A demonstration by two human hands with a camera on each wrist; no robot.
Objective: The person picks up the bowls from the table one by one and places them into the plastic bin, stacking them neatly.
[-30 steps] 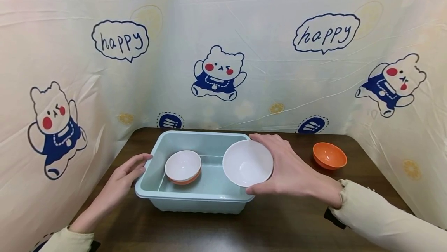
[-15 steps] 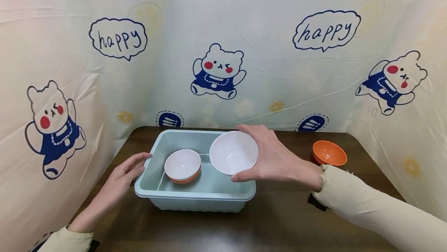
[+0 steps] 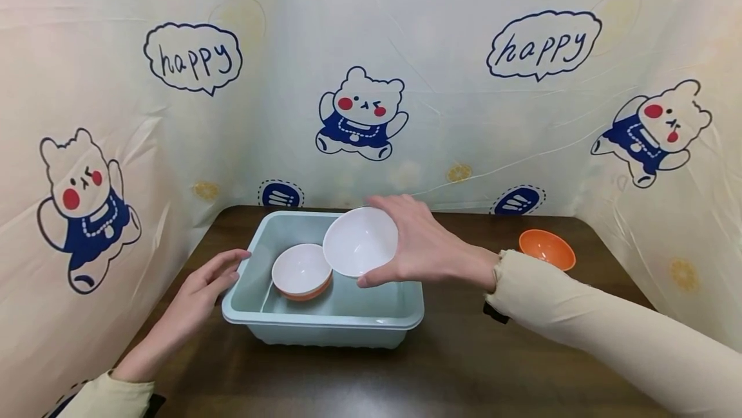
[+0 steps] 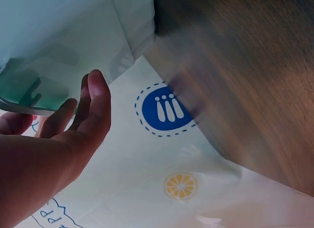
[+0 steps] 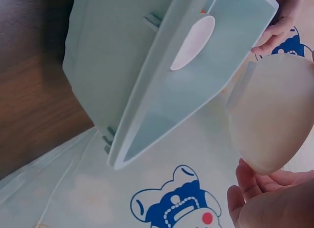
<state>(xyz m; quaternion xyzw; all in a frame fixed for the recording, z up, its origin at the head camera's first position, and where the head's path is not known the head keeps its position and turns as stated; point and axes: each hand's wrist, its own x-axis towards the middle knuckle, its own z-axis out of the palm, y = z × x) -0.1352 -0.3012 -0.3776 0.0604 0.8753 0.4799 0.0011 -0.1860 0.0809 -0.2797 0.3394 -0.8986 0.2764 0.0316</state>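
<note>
My right hand (image 3: 414, 241) grips a white bowl (image 3: 361, 243) by its right side, thumb at the near rim and fingers at the far rim. This bowl is tilted and held over a light blue-green plastic basin (image 3: 324, 320); the right wrist view shows its pale outer side. Inside the basin, toward the left, sits another white bowl (image 3: 301, 268) stacked in an orange one (image 3: 307, 296). My left hand (image 3: 199, 289) touches the basin's left rim with its fingers extended, and in the left wrist view the fingers (image 4: 98, 98) lie along the basin's outer wall.
An orange bowl (image 3: 547, 249) stands on the dark wooden table (image 3: 464, 353) at the back right, partly behind the right sleeve (image 3: 603, 321). A pale printed curtain (image 3: 440, 115) encloses the table at the back and both sides.
My right hand has carried the white bowl leftward and slightly back, from the basin's right edge to over its middle, near the stacked bowls. The left hand stays at the rim.
</note>
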